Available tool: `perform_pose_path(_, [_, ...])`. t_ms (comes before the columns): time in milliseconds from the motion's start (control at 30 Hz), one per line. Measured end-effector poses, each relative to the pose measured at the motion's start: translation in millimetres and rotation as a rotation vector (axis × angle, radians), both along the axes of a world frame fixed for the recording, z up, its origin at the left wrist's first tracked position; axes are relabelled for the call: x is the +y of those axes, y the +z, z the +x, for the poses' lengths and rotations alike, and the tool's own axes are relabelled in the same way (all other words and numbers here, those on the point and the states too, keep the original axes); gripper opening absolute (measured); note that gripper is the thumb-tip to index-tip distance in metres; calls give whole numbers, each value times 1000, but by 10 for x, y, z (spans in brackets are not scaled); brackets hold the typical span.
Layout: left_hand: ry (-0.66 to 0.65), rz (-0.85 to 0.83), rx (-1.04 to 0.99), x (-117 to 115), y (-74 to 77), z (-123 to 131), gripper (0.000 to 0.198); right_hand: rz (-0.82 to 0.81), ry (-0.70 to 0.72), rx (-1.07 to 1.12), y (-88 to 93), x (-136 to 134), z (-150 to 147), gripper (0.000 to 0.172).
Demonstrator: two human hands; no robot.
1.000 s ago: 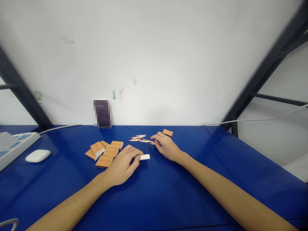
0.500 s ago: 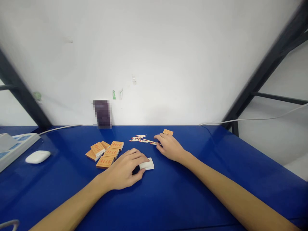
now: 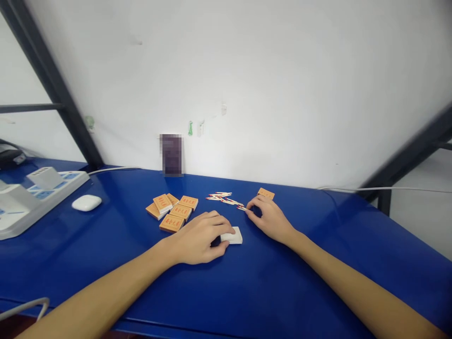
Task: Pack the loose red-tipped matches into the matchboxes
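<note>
My left hand (image 3: 203,238) rests on the blue table, its thumb and fingers closed on the edges of a small white matchbox tray (image 3: 236,235). The inside of the tray is mostly covered by my fingers. Farther to the right, my right hand (image 3: 269,217) has thumb and index finger pinched together at the end of a red-tipped match (image 3: 241,207). Several loose matches (image 3: 221,197) lie in a scattered group left of those fingertips. Just behind my right hand sits an orange matchbox cover (image 3: 266,192), partly hidden by the knuckles.
Several orange matchboxes (image 3: 181,212) lie heaped left of my left hand. Farther left are a white earbud case (image 3: 86,203) and a white power strip (image 3: 76,179) with plugs. A blurred dark purple object (image 3: 172,155) leans on the wall, and a cable (image 3: 339,189) runs along its foot.
The view has turned left, so everything appears farther right. My right thumb and index finger have closed at the near end of the matches. My left hand keeps hold of the tray.
</note>
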State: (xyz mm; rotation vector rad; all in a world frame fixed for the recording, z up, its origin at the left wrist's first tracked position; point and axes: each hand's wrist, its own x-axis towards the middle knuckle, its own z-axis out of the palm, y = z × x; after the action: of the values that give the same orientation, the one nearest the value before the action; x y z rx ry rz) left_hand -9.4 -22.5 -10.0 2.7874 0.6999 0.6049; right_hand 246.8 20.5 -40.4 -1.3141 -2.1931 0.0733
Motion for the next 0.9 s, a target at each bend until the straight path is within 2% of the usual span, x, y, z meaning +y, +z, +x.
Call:
perform_pose_path(400, [-7,4,12,4,14,-1,27,3,191,-4,76,-81,-5,7])
perform_pose_path(767, [-19,12,16,-5,15,-5,22,-25,180,66,73,-80,-14,14])
perform_pose_path(900, [-17,5,10,-4,12,-4,22,37,133,147,40,-58,15,24])
